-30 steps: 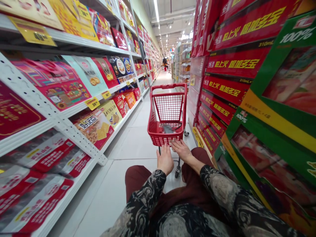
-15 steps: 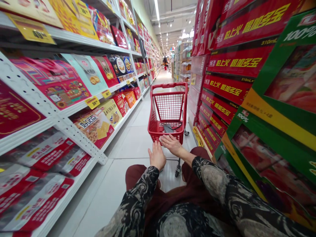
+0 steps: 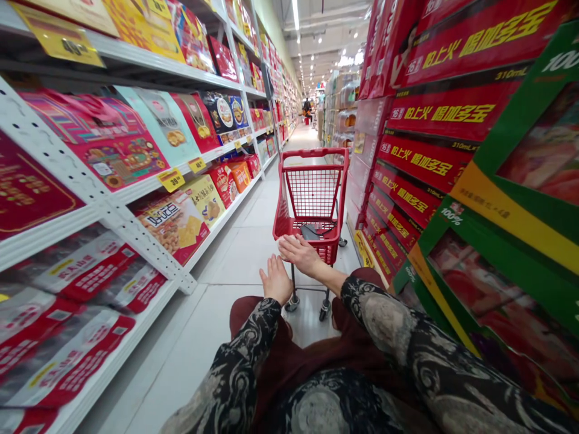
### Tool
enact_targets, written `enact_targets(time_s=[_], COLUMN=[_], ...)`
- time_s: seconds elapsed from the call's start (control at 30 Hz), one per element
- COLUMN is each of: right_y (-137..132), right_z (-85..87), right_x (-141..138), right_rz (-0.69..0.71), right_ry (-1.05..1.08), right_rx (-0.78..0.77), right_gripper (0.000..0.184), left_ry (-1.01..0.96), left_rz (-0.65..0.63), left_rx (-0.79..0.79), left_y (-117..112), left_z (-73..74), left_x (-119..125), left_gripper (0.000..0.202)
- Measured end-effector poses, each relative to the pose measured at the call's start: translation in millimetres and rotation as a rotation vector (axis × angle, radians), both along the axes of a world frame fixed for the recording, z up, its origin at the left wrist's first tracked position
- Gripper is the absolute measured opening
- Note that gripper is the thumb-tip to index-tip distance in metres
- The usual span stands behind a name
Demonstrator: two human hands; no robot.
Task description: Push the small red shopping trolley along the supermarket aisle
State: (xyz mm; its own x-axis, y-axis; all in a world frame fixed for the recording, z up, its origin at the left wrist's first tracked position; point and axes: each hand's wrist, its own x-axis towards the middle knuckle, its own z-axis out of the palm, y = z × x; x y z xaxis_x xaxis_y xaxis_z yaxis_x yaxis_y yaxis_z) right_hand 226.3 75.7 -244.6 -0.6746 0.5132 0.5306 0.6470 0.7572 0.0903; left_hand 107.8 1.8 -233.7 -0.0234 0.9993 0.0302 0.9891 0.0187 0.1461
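Just in front of me stands a red shopping cart (image 3: 315, 187) on small wheels, with a dark grey object (image 3: 310, 231) in its basket. My right hand (image 3: 301, 254) reaches across the cart's near rim, fingers stretched out and palm down. A small pale patch shows under its fingertips; what it is I cannot make out. Whether that hand touches the rim is unclear. Lower and to the left, my left hand (image 3: 276, 281) is open, fingers apart, close to the cart with nothing visible in it.
White shelves (image 3: 104, 226) with boxed snacks and yellow price tags line the left. On the right rise stacked red drink cartons (image 3: 434, 154) and green boxes (image 3: 506, 241). A tiled aisle floor (image 3: 235, 241) runs ahead toward a distant person (image 3: 307, 110).
Both hands have shifted left, and the right hand has also risen slightly. More of the cart's near wheels shows. The view has turned slightly, with the cart sitting a little farther right.
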Motion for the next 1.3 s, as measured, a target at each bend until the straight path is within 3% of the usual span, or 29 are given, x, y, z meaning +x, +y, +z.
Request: enact_targets(time_s=[0.17,0.23,0.3,0.5,0.57,0.73,0.8,0.9,1.07,1.17,1.3], right_y=[-3,-9,-12,-1,2,-10,-19,-28,-30,-29,-25], right_z=[-35.7,-41.4,-35.3,6.4,4.7,-28.9,-33.9,-20.2,14.2,14.0,-2.7], right_x=[14,21,22,1,-2,14,23,37,73,90,88], right_rz=[-0.021,-0.030,-0.029,-0.020,-0.012,-0.032,-0.043,-0.096,-0.432,-0.538,-0.466], right_ry=[-0.108,-0.135,-0.125,-0.004,-0.025,-0.130,-0.118,0.019,0.295,0.323,0.355], right_rx=[-0.008,-0.019,-0.020,0.009,-0.010,-0.131,-0.159,-0.136,-0.122,-0.237,-0.281], right_gripper=[0.029,0.028,0.029,0.034,0.033,0.031,0.031,0.039,0.046,0.049,0.052], left_ry=[0.078,0.088,0.084,0.072,0.077,0.098,0.088,0.069,0.063,0.110,0.189], left_rz=[-0.054,-0.070,-0.071,-0.030,-0.022,-0.040,-0.040,-0.047,-0.152,-0.233,-0.276], left_rx=[-0.017,-0.024,-0.032,-0.040,-0.046,-0.055,-0.055,-0.031,0.001,-0.047,-0.035], left_y=[-1,0,1,3,3,6,9,19,43,55,59], left_z=[-5.1,-7.0,-6.5,3.8,5.3,1.2,0.1,3.6,19.9,28.7,36.7], left_x=[2,4,6,7,5,-1,-1,2,12,13,6], left_gripper=[0.071,0.072,0.071,0.070,0.070,0.074,0.074,0.073,0.072,0.068,0.065])
